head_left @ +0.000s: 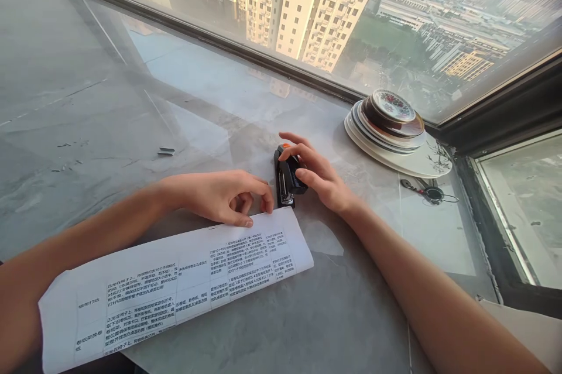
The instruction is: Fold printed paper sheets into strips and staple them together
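A printed sheet of paper (193,280), perhaps several sheets together, lies slanted across the near side of the table. My left hand (232,198) is at its upper edge, thumb pressed on the paper and fingers curled. One small dark staple mark (213,227) shows along that edge. Just beyond the paper's right end stands a black stapler (283,184) with an orange patch on top; its front end meets the paper's edge. My right hand (320,178) is around the stapler from the right, thumb at its side and fingers over its rear part.
Short strips of staples (165,152) and small dark bits lie on the grey table (211,116) at left. A stack of plates (395,122) stands at the back right near the window frame (272,67). In front of it is a dark round object with a cord (434,194).
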A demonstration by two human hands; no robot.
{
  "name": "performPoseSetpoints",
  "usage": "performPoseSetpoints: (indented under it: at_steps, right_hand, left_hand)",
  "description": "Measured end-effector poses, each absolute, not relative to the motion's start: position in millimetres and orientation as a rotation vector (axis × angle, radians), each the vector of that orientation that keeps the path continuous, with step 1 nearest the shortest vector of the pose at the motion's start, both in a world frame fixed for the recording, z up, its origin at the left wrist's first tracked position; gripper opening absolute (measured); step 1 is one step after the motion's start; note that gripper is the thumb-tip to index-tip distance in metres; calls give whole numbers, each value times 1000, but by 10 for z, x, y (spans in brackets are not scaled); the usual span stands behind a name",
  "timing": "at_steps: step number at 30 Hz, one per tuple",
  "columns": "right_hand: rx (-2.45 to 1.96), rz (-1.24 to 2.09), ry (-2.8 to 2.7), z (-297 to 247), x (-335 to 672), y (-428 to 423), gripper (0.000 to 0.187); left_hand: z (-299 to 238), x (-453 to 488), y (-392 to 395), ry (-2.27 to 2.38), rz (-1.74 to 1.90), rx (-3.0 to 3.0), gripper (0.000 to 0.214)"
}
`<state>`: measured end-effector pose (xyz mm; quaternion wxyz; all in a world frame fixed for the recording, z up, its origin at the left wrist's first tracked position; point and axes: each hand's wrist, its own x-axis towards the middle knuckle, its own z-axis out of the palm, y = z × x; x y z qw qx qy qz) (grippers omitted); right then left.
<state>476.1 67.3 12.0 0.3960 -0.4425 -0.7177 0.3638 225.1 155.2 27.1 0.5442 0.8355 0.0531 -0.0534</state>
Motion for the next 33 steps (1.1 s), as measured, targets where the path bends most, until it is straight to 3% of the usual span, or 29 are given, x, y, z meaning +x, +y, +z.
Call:
performPoseSetpoints:
  at_steps: [7, 17, 21, 26, 33]
  right_hand:
    - [-1192, 720, -1936, 139, 4716, 653, 40]
    - [-1493, 21, -1760, 52, 4738, 707, 22]
    - [-1452, 6, -1865, 38, 4773, 718, 21]
    - [-1453, 11, -1979, 11, 4761, 713, 34]
    - [-1611, -88, -1825, -50, 4771, 743, 32]
  left_hand:
    - [276, 2257, 1501, 53, -12, 2057, 33]
    - [283, 2274, 1495, -18, 42, 2203, 20]
    - [312, 2244, 1521, -35, 31, 2193, 24]
    - [395, 2185, 1626, -34, -60, 2084, 22]
    - [424, 2111, 1846, -83, -185, 1910, 27]
